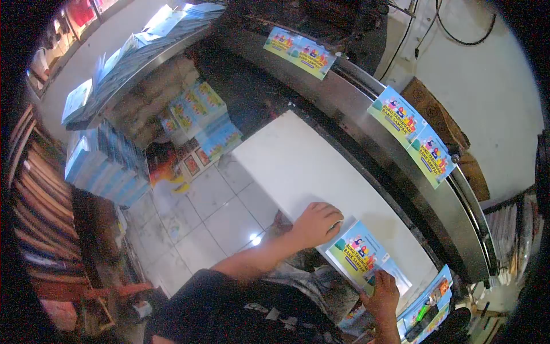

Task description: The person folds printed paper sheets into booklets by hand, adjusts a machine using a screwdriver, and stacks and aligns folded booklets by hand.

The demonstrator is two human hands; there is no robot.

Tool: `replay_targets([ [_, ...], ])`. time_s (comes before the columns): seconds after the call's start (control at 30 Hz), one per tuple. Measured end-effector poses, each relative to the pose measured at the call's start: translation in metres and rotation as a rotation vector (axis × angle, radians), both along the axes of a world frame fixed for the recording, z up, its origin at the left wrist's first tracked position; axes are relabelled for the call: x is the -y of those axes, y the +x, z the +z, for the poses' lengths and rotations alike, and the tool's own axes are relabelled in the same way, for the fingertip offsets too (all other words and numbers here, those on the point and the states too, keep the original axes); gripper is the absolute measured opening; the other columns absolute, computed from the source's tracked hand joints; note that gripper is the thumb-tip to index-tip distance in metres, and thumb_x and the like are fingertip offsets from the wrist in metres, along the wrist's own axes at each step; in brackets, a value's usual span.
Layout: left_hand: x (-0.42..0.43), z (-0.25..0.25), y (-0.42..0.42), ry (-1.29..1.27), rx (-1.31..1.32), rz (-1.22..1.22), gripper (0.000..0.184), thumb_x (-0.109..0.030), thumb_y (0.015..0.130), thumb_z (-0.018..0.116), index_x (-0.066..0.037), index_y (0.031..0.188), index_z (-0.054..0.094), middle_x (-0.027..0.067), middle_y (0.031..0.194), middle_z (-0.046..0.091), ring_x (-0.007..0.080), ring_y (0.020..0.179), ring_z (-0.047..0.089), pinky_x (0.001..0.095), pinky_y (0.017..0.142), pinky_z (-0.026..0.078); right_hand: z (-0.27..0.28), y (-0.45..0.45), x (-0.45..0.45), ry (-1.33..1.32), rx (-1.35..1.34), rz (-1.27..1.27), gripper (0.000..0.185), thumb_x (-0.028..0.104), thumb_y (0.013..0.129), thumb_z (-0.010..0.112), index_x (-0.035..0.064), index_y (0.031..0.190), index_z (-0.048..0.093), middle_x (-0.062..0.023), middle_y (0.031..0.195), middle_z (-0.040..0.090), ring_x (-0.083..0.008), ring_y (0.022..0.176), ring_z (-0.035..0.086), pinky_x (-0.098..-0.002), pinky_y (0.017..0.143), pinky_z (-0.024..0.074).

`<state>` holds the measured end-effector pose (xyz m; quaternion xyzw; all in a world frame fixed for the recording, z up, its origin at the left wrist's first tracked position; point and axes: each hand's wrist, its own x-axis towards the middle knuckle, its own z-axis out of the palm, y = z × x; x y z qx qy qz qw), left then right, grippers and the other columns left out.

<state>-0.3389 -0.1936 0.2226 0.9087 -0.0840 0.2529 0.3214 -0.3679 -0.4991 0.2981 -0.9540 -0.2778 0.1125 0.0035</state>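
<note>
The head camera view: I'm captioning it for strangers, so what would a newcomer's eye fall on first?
Probably the bright "BUKU TABUNGAN BANK SAMPAH" booklet between the left hand and right hand, on the white tabletop. Next, matching printed covers in two groups along the metal ledge beyond. Then the tall blue-and-white paper stacks at far left.

Pale tiled floor, dark cables against a pale wall
</note>
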Motion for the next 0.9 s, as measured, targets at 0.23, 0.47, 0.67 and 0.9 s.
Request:
replay_targets([
  [0.23, -0.002, -0.001, -0.002, 0.009, 0.012, 0.018, 0.018, -0.022, 0.084, 0.062, -0.010, 0.098, 0.063, 0.0040, 0.103, 0.065, 0.0245, 0.104, 0.057, 0.0424, 0.092, 0.041, 0.030, 0.023, 0.004, 0.111, -0.122, 0.027, 0.063, 0.033, 0.067, 0.080, 0.0035, 0.118, 0.060, -0.0154, 0.117, 0.062, -0.0328, 0.105, 0.060, -0.0423, 0.089, 0.0500],
  [0.47, -0.009, 0.006, -0.003, 0.005, -0.102, -0.022, 0.022, -0.025, 0.083, 0.062, -0.010, 0.099, 0.067, 0.0063, 0.106, 0.067, 0.0269, 0.104, 0.059, 0.0437, 0.096, 0.042, 0.063, 0.057, 0.017, 0.108, -0.150, -0.069, 0.023, 0.015, 0.084, 0.057, 0.0066, 0.103, 0.066, -0.0232, 0.088, 0.065, -0.0442, 0.082, 0.062, -0.0481, 0.076, 0.0499],
  [0.67, -0.021, 0.000, -0.002, -0.007, -0.088, -0.065, 0.020, -0.023, 0.082, 0.062, -0.009, 0.097, 0.067, 0.0075, 0.106, 0.067, 0.0279, 0.104, 0.060, 0.0437, 0.094, 0.042, 0.154, 0.144, 0.090, 0.264, 0.731, -0.697, 0.033, 0.005, 0.095, 0.045, 0.0097, 0.125, 0.059, -0.0230, 0.100, 0.065, -0.0374, 0.087, 0.060, -0.0431, 0.078, 0.0493],
  [0.9, -0.022, -0.003, 0.000, -0.013, -0.037, -0.021, 0.020, -0.019, 0.079, 0.065, -0.009, 0.096, 0.065, 0.0081, 0.103, 0.066, 0.0294, 0.102, 0.059, 0.0435, 0.090, 0.043, 0.082, 0.242, 0.176, 0.320, 0.893, -0.148, 0.048, -0.006, 0.087, 0.045, 0.0099, 0.132, 0.053, -0.0206, 0.130, 0.056, -0.0350, 0.123, 0.052, -0.0394, 0.104, 0.0414],
])
